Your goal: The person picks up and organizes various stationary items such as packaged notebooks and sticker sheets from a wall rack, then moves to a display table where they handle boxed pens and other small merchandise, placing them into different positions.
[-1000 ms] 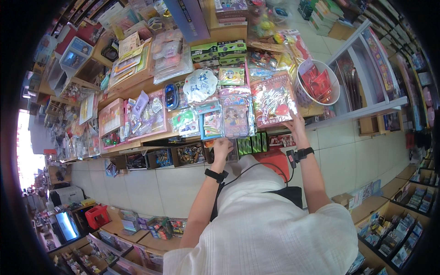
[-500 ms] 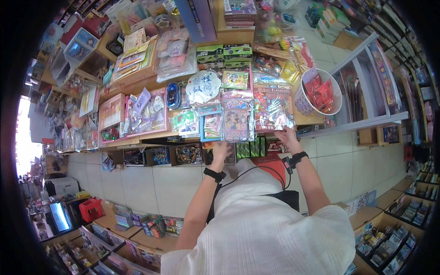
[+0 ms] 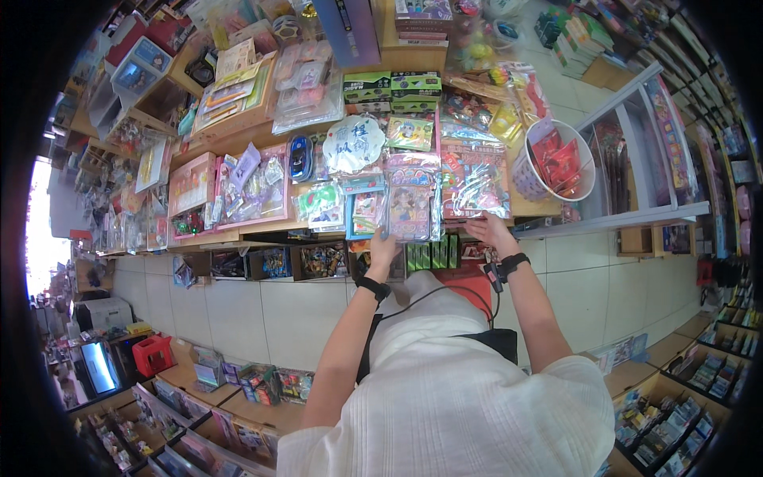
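A flat clear-wrapped packet with a cartoon girl (image 3: 411,208) lies at the front edge of the display table. At its lower left corner is my left hand (image 3: 382,253), fingers closed on the edge. Just left of it lies a blue-bordered packet (image 3: 366,213). My right hand (image 3: 493,234) reaches to the lower edge of a shiny pink-red packet (image 3: 474,184); its fingers are stretched and a little apart. Part of each hand's fingertips is hidden by the packets. Above the packets sits a white scalloped sign (image 3: 354,145).
On the right stands a white bucket (image 3: 586,176) of red packets, next to a grey rack (image 3: 636,215). Green boxes (image 3: 415,89) stand behind the packets. Below the table edge are open bins (image 3: 322,262). Low shelves (image 3: 238,413) of goods lie behind me.
My left hand has moved slightly up onto the cartoon-girl packet's corner. My right hand has shifted slightly left, its fingers now along the pink-red packet's lower edge.
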A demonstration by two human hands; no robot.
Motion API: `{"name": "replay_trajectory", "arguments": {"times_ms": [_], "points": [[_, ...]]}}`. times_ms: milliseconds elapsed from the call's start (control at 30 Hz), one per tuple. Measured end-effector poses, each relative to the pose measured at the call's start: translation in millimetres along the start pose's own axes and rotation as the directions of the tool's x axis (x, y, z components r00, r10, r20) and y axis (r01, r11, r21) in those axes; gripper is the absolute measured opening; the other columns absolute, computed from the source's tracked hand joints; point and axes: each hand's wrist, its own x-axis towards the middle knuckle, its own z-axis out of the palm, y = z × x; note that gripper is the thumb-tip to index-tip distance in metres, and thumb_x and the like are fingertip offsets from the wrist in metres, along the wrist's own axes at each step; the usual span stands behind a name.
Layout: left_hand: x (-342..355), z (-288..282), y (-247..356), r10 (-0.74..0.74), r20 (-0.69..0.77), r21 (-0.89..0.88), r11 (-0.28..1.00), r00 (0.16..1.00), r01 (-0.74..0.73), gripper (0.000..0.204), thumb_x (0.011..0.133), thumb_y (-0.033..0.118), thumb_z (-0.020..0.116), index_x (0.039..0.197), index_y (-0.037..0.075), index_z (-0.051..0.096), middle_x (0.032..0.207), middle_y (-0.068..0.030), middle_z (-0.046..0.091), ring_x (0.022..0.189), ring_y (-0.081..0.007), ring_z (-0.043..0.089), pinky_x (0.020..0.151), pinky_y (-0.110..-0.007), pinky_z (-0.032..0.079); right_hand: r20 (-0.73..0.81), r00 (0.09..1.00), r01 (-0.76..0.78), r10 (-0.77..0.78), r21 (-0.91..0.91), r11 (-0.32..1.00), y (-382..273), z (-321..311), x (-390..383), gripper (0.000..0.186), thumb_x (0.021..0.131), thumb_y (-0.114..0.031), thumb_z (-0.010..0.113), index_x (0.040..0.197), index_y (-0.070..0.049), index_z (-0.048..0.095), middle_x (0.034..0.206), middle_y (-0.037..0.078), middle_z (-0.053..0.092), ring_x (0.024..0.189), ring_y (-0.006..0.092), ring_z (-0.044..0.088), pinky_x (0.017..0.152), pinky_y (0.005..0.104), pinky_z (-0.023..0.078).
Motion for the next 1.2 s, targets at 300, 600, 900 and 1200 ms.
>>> {"name": "replay_trajectory", "arguments": {"times_ms": [300, 600, 900, 1200], "points": [[-6, 10, 10, 0.001, 0.067, -0.081, 0.997, 0.998, 0.004, 0.047, 0.084, 0.004, 0.047, 0.129, 0.000, 0.034, 0.103, -0.0188, 0.050, 0.075, -0.0216, 0.059, 0.067, -0.032, 0.054, 0.283, 0.952, 0.062, 0.116, -0.550, 0.833, 18, 54, -37, 0.040, 0.090, -0.034, 0.044, 0.101, 0.004, 0.046, 0.088, 0.021, 0.060, 0.076, 0.0296, 0.063, 0.064, 0.0341, 0.054], [17, -1, -14, 0.159, 0.069, 0.267, 0.948, 0.985, -0.171, 0.046, 0.083, 0.003, 0.046, 0.128, -0.002, 0.036, 0.085, -0.0142, 0.057, 0.069, -0.0173, 0.059, 0.062, -0.030, 0.052, 0.495, 0.787, 0.571, -0.368, -0.811, 0.131, 42, 85, -25, 0.029, 0.082, -0.023, 0.052, 0.093, 0.004, 0.050, 0.073, 0.018, 0.060, 0.064, 0.0269, 0.063, 0.053, 0.0389, 0.048], [6, -38, -21, 0.361, 0.079, 0.582, 0.740, 0.929, -0.337, 0.043, 0.084, 0.012, 0.049, 0.124, 0.000, 0.042, 0.083, -0.0110, 0.061, 0.066, -0.0139, 0.057, 0.058, -0.027, 0.047, 0.573, 0.727, 0.415, -0.379, -0.806, -0.422, -1, 178, -57, 0.030, 0.078, -0.029, 0.056, 0.086, 0.000, 0.057, 0.078, 0.021, 0.061, 0.074, 0.0369, 0.060, 0.065, 0.0446, 0.047], [-62, -89, -14, 0.143, -0.065, 0.139, 0.981, 0.988, -0.133, 0.032, 0.087, 0.013, 0.047, 0.116, -0.001, 0.046, 0.096, -0.0106, 0.057, 0.080, -0.0152, 0.057, 0.064, -0.026, 0.049, 0.874, 0.412, 0.507, -0.256, -0.454, -0.733, 24, 299, -11, 0.077, 0.067, -0.026, 0.070, 0.132, -0.010, 0.030, 0.129, 0.020, 0.035, 0.119, 0.0442, 0.031, 0.091, 0.0575, 0.033]]}}
